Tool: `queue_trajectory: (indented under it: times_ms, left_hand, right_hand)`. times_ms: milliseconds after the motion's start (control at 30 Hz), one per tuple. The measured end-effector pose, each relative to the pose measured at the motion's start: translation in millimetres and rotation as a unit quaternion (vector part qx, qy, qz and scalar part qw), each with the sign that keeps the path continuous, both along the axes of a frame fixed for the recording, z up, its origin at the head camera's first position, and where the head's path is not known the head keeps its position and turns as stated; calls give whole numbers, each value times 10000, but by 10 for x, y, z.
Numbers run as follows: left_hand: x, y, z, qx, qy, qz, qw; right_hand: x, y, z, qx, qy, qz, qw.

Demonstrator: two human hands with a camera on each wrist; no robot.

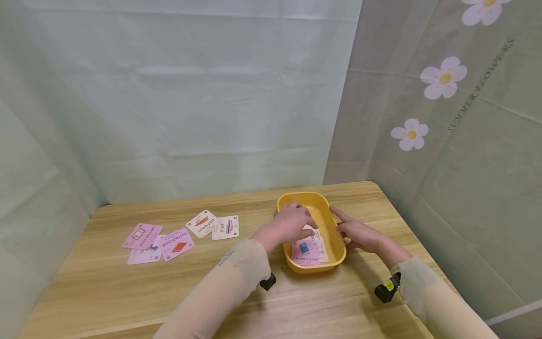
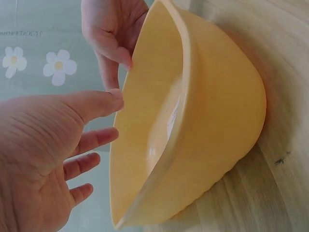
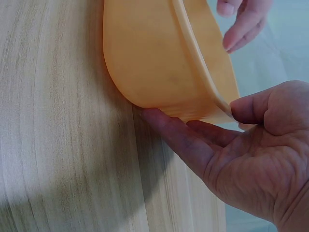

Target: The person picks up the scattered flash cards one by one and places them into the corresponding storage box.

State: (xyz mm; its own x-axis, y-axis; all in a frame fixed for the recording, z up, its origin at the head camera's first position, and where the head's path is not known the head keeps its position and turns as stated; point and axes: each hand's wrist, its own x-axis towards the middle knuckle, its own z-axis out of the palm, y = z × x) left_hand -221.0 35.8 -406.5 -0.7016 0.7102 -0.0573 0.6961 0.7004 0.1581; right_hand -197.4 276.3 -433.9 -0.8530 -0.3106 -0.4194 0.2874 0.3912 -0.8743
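The left hand (image 1: 292, 223) hovers over the yellow tray (image 1: 333, 238), its fingers loosely spread and holding nothing. The right hand (image 1: 357, 234) grips the tray's near side wall, thumb at the rim and fingers against the outside. Below the left hand, inside the tray, the "Chinese book" card (image 1: 306, 250) partly covers a white card (image 1: 323, 254). On the table (image 1: 127, 294), to the left of the left hand, the "ship" card (image 1: 226, 228) lies nearest, touching the "lifeboat" card (image 1: 203, 223); farther left are the "notebook" card (image 1: 178, 244) and "storybook" card (image 1: 142, 236).
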Motion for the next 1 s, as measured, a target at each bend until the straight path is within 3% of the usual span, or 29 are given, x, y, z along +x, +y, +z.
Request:
queue_trajectory:
  times_ms: [200, 600, 1000]
  left_hand:
    - [-5, -53, 8, 263, 33, 73, 9996]
    - [76, -138, 43, 1246, -158, 194, 9919]
    - [132, -228, 95, 1497, -166, 221, 9883]
  right_hand:
    - [-9, -6, 7, -23, -20, 7, 10000]
    - [-2, -1, 16, -65, -59, 35, 10000]
    - [3, -6, 16, -115, -50, 20, 9999]
